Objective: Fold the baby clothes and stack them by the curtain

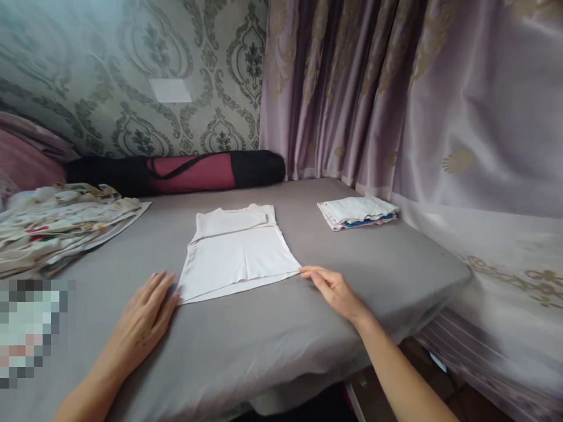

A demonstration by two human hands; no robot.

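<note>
A white shirt (237, 255) lies flat on the grey bed sheet, its upper part bearing a folded-over sleeve strip and its hem toward me. The two layers at the hem do not line up fully. My left hand (147, 310) rests open on the sheet with fingers stretched out, the thumb at the shirt's near left corner. At the near right corner, my right hand (329, 287) pinches the hem edge between thumb and fingers.
Folded clothes (358, 211) are stacked at the right. Rumpled patterned clothes (65, 220) are heaped at the left. A long black and maroon bag (193, 172) lies along the wall. Purple curtains (334, 88) hang behind the grey bed sheet (246, 340).
</note>
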